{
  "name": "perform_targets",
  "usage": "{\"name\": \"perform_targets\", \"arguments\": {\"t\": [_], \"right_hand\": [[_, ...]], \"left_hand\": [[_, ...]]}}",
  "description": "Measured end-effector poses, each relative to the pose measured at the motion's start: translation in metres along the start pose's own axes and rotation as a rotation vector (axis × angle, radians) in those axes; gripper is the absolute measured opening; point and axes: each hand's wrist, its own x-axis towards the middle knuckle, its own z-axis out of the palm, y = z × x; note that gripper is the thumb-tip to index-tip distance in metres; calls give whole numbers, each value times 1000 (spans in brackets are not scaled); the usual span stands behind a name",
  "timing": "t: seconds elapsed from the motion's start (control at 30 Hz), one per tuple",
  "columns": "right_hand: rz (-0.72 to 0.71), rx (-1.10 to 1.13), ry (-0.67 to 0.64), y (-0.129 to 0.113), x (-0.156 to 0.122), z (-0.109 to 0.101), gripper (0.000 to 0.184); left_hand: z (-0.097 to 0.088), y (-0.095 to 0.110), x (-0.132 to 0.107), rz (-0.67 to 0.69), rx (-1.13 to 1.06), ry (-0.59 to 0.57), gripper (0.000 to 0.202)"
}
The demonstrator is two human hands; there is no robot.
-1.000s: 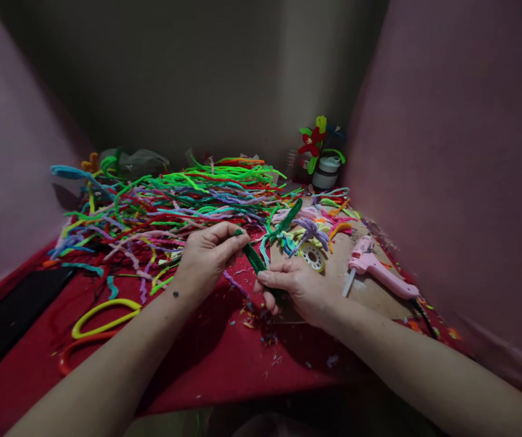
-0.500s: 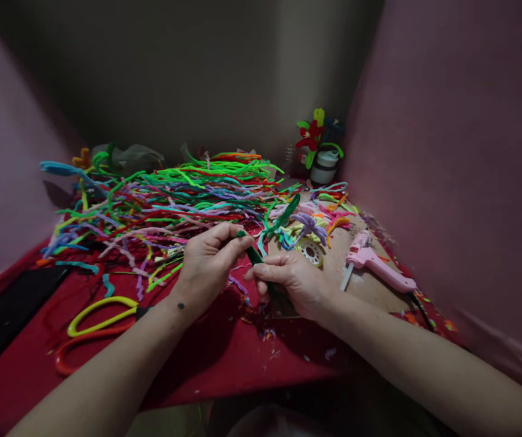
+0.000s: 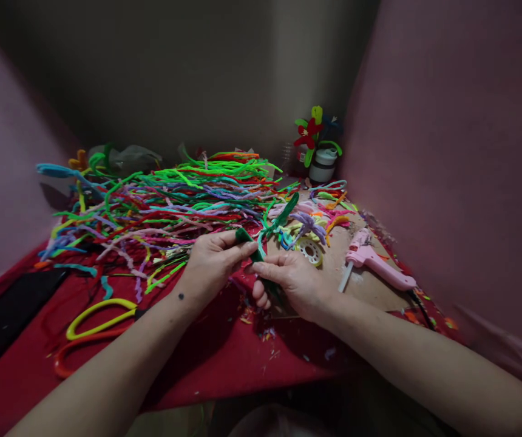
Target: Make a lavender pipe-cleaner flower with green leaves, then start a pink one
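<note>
Between both hands runs a dark green pipe cleaner piece (image 3: 243, 235), flat and leaf-like. My left hand (image 3: 213, 261) pinches it near its upper end, which sticks out past the fingertips. My right hand (image 3: 295, 279) is closed on its lower part, thumb on top, and the lower end is mostly hidden by the palm. Just beyond the fingers lies another dark green leaf shape (image 3: 286, 210) on a stem. A purple pipe cleaner flower (image 3: 309, 226) and a roll of tape (image 3: 310, 251) are close behind my right hand.
A large heap of coloured pipe cleaners (image 3: 183, 194) covers the back. Yellow-and-red-handled scissors (image 3: 101, 318) lie left of my left arm. A pink glue gun (image 3: 374, 261) rests on a brown board (image 3: 329, 285) at the right. Behind stands a white jar (image 3: 323, 165) with pipe cleaner flowers.
My left fingers have shifted slightly along the green piece toward my right hand, so more of its upper end shows. The right hand stays nearly in place.
</note>
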Motion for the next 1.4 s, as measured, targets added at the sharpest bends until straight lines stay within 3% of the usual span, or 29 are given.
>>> {"name": "perform_targets", "arguments": {"t": [0.23,0.47,0.57,0.73,0.9,1.03,1.13,1.33,1.4], "right_hand": [[-16,-32,-54,4,0,-2,21],[4,-17,-38,3,0,-1,20],[55,-19,-18,3,-1,-1,15],[-44,-44,-7,3,-1,-1,20],[-53,-68,27,3,0,-1,21],[-53,-73,13,3,0,-1,23],[-15,-62,1,4,0,0,22],[-52,-50,50,4,1,0,21],[-50,-53,21,5,2,0,17]], "left_hand": [[-7,1,4,-11,-124,22,17],[-7,8,2,185,203,232,12],[-12,8,4,201,247,263,15],[-19,4,9,39,55,57,23],[-5,-7,4,-173,-45,-149,30],[3,-11,2,-264,-206,-134,24],[2,-12,2,-260,-217,-113,22],[2,-11,-4,-228,-199,-287,20],[1,-7,-2,-202,-188,-246,19]]}}
